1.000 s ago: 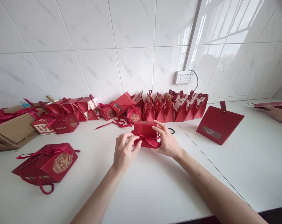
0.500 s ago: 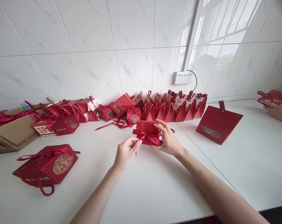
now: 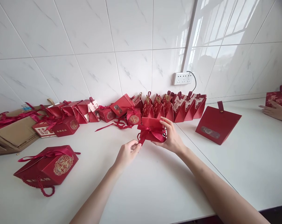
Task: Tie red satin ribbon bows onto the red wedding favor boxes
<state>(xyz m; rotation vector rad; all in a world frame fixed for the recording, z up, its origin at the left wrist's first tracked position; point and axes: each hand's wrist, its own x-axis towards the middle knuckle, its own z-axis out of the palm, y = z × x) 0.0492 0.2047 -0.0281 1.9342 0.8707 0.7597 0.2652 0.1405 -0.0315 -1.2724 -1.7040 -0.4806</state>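
A small red gift box is held just above the white table, a satin ribbon tied in a bow across its front. My right hand grips the box from its right side, fingers on top and thumb underneath. Between thumb and fingertips, my left hand pinches a ribbon tail at the lower left of the bow. Red cord shows at both sides of the box. To the left stands a bigger red gift box with a bow, a twisted cord handle and a gold round emblem.
Red boxes line the tiled wall. A cardboard carton with ribbons is at far left. A red bag-shaped box stands at right. At the right edge, another person's hand touches a red box. A power strip hangs on the wall.
The held box has shifted slightly right, and my left hand has drawn the ribbon tail down and left. At the far right, another person's hand has appeared and the box there now stands upright.
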